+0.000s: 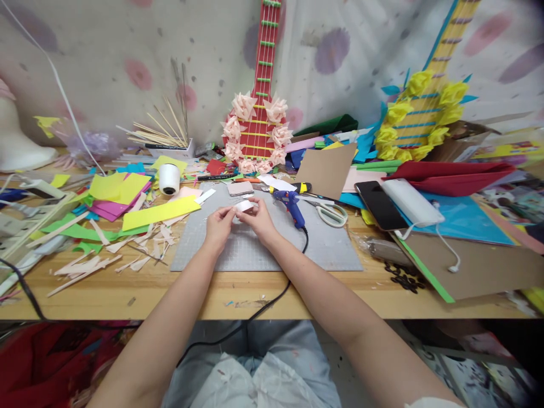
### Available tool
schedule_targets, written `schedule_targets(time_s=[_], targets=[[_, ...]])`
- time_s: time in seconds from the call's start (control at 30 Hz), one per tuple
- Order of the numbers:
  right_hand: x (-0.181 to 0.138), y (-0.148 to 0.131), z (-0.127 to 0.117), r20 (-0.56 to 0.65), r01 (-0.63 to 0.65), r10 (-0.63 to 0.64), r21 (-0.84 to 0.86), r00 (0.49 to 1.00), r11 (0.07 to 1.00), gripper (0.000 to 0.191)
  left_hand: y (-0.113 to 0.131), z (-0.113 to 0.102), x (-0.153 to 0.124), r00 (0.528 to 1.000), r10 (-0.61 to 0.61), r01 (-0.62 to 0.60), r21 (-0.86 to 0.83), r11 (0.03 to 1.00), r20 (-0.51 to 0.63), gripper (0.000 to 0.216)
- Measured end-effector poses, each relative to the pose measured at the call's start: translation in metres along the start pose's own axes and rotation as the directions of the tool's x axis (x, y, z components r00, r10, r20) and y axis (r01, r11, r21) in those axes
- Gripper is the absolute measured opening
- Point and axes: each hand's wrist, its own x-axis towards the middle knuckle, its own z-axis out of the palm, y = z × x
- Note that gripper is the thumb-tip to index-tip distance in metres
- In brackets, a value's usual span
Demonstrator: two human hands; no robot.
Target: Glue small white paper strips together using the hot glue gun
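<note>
Two bare hands meet over a grey cutting mat (250,252). The left hand (219,228) and right hand (259,219) pinch a small, curved white strip (243,205) between their fingertips, above the mat. On the mat's right side lie a blue glue gun (292,208) and, partly on it, scissors (332,215). Left of the mat are paper scraps (91,266); right of it, a black phone (379,205). Behind it stands a red paper guitar (256,133) with pink flowers.

red guitar (260,93): top cut off | white strip (243,206): partly hidden
</note>
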Motion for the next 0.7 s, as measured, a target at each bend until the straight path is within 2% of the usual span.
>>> schedule_targets(time_s=[0.23, 0.37, 0.57, 0.7], targets=[[0.0011, 0.0017, 0.0008, -0.013, 0.013, -0.013, 0.037, 1.000, 0.999, 0.052, 0.0021, -0.0013, 0.0004, 0.999, -0.027, 0.029, -0.062, 0.998, 0.032, 0.029], [0.0014, 0.0018, 0.0007, -0.032, 0.055, -0.053, 0.058, 0.998, 0.997, 0.052, 0.0052, -0.0007, -0.0013, 0.993, -0.066, 0.074, -0.082, 0.994, 0.100, 0.038], [0.0002, -0.0006, -0.0006, 0.006, 0.064, -0.065, 0.064, 0.998, 0.996, 0.053, 0.0032, 0.0003, -0.0006, 0.999, -0.035, 0.036, -0.053, 0.998, 0.019, 0.031], [0.0030, -0.0045, -0.0060, -0.010, 0.046, -0.045, 0.144, 0.999, 0.989, 0.052, 0.0021, -0.0008, -0.0001, 0.999, -0.042, 0.042, -0.040, 0.998, 0.002, 0.030]])
